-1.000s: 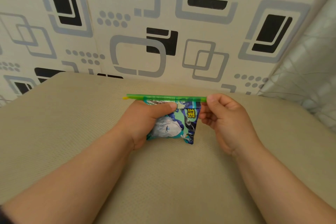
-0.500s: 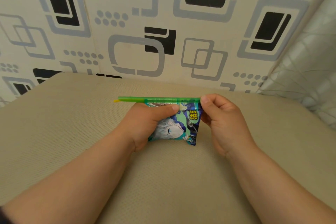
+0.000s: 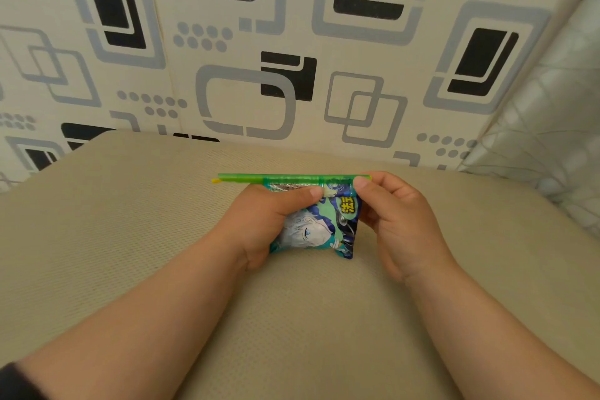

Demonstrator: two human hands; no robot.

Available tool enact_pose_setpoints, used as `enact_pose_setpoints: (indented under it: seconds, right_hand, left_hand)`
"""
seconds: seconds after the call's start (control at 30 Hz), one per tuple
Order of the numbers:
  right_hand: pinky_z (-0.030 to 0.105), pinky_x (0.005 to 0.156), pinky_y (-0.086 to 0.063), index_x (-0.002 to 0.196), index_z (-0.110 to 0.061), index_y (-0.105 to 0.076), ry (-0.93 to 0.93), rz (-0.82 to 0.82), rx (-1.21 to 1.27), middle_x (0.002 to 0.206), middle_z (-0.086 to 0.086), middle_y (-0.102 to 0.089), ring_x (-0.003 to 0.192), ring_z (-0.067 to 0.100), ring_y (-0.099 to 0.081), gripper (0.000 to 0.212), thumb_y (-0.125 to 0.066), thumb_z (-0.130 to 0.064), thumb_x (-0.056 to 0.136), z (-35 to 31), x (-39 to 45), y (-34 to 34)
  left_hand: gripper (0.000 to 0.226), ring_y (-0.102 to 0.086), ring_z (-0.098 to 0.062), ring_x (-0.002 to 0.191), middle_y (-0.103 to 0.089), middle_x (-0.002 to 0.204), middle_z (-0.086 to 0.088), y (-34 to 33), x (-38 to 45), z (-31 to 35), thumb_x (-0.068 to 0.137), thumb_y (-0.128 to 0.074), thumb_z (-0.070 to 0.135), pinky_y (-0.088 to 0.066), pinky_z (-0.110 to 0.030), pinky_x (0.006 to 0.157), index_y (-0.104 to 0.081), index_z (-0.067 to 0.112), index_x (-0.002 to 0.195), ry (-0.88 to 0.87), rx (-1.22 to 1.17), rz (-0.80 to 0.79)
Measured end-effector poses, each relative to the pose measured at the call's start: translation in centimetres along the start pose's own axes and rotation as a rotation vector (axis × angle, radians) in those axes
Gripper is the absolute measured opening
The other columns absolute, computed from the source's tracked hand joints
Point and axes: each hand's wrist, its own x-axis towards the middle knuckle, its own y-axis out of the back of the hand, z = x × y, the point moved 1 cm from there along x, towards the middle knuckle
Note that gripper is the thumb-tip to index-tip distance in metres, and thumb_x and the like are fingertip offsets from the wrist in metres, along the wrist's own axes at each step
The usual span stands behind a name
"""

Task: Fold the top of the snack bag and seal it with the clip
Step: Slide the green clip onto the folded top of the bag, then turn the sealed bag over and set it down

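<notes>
The left hand (image 3: 269, 221) still grips the snack bag (image 3: 319, 227), which stands upright on the beige surface (image 3: 130, 237). Along its folded top lies the green clip (image 3: 292, 178), now slid further left than a second ago. The right hand (image 3: 399, 221) pinches the clip's right end, so sealing looks nearly done.

We see the snack bag (image 3: 319, 230) upright on the cushion (image 3: 130, 237) between left grip (image 3: 272, 221) and right grip (image 3: 399, 221); the clip (image 3: 292, 178) lies across its top, above both.
</notes>
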Motion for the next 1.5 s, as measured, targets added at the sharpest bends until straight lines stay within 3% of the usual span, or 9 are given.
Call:
enact_pose_setpoints:
  seconds: [0.2, 0.4, 0.5, 0.67, 0.87, 0.97, 1.2, 1.33, 1.5]
  right_hand:
    - [0.041, 0.072, -0.039, 0.065, -0.016, -0.062, -0.053, -0.006, -0.034, 0.077, 0.016, -0.06, 0.074, 0.026, -0.048, 0.012, -0.06, -0.013, 0.077, 0.2, -0.1, -0.2]
    - [0.026, 0.052, -0.049, 0.056, -0.021, -0.059, -0.037, 0.061, -0.018, 0.057, -0.006, -0.066, 0.056, 0.014, -0.058, 0.023, -0.061, -0.011, 0.077, 0.0, 0.3, 0.5]
    - [0.026, 0.05, -0.048, 0.054, -0.023, -0.06, -0.001, 0.144, -0.014, 0.052, -0.009, -0.065, 0.054, 0.012, -0.058, 0.027, -0.061, -0.012, 0.078, -0.1, 0.5, 0.9]
    - [0.026, 0.053, -0.049, 0.057, -0.024, -0.061, 0.108, 0.263, -0.086, 0.053, -0.011, -0.065, 0.054, 0.008, -0.059, 0.022, -0.063, -0.014, 0.076, -0.5, 0.4, 1.0]
    - [0.04, 0.066, -0.052, 0.065, -0.022, -0.063, 0.173, 0.206, -0.15, 0.066, 0.0, -0.065, 0.065, 0.016, -0.06, 0.013, -0.064, -0.013, 0.075, -1.0, -0.6, 0.0]
    - [0.025, 0.064, -0.052, 0.071, -0.025, -0.067, 0.198, 0.048, -0.141, 0.063, -0.011, -0.069, 0.065, 0.006, -0.062, 0.012, -0.062, -0.017, 0.078, -1.2, -1.1, -0.6]
    - [0.01, 0.063, -0.048, 0.089, -0.02, -0.068, 0.154, -0.213, -0.116, 0.078, -0.021, -0.072, 0.08, -0.005, -0.063, 0.033, -0.039, -0.034, 0.084, -1.4, -1.5, -1.2]
    - [0.005, 0.064, -0.042, 0.092, -0.017, -0.066, 0.138, -0.187, -0.242, 0.087, -0.007, -0.068, 0.074, -0.01, -0.059, 0.019, -0.049, -0.018, 0.086, -1.1, -1.3, -1.2]
    - [0.027, 0.075, -0.044, 0.086, -0.024, -0.063, 0.007, -0.069, -0.348, 0.097, 0.006, -0.064, 0.083, 0.013, -0.054, 0.011, -0.061, -0.019, 0.077, 0.3, -0.3, -0.4]
  left_hand:
    - [0.038, -0.07, -0.034, 0.08, -0.073, 0.086, -0.021, 0.2, 0.3, 0.2, 0.056, -0.07, 0.021, -0.058, -0.039, 0.066, -0.068, -0.004, 0.085, 0.009, -0.07, -0.01]
    - [0.033, -0.07, -0.023, 0.076, -0.075, 0.081, -0.01, 0.3, 0.7, 0.3, 0.062, -0.067, 0.026, -0.057, -0.032, 0.067, -0.067, 0.004, 0.087, -0.043, 0.002, 0.029]
    - [0.014, -0.068, -0.009, 0.071, -0.075, 0.078, 0.004, 0.2, 0.6, 0.5, 0.078, -0.061, 0.025, -0.054, -0.023, 0.063, -0.068, 0.016, 0.087, -0.099, 0.163, 0.098]
    - [0.044, -0.053, -0.003, 0.094, -0.056, 0.106, 0.011, 0.0, -0.2, 0.7, 0.075, -0.062, 0.038, -0.038, -0.015, 0.071, -0.05, 0.029, 0.117, -0.281, 0.612, 0.351]
    - [0.036, -0.048, 0.008, 0.106, -0.053, 0.114, 0.017, -2.5, -1.8, -0.3, 0.074, -0.061, 0.044, -0.035, -0.002, 0.079, -0.046, 0.055, 0.105, -0.337, 0.648, 0.077]
    - [0.038, -0.038, 0.03, 0.097, -0.047, 0.108, 0.03, -3.0, -2.3, -0.3, 0.067, -0.06, 0.06, -0.028, 0.008, 0.074, -0.037, 0.065, 0.097, -0.325, 0.595, 0.012]
    - [0.045, -0.062, -0.015, 0.104, -0.068, 0.111, 0.002, -2.2, -1.4, -0.4, 0.069, -0.061, 0.049, -0.046, -0.039, 0.095, -0.058, 0.03, 0.109, -0.21, 0.199, 0.012]
    - [0.025, -0.067, -0.019, 0.095, -0.072, 0.105, -0.005, -1.7, -0.7, -0.2, 0.086, -0.049, 0.028, -0.052, -0.035, 0.083, -0.062, 0.021, 0.106, -0.152, -0.017, 0.075]
    - [0.025, -0.07, -0.022, 0.084, -0.076, 0.089, -0.001, -0.8, 0.2, 0.2, 0.087, -0.044, 0.031, -0.054, -0.038, 0.079, -0.063, 0.019, 0.096, -0.081, -0.186, 0.079]
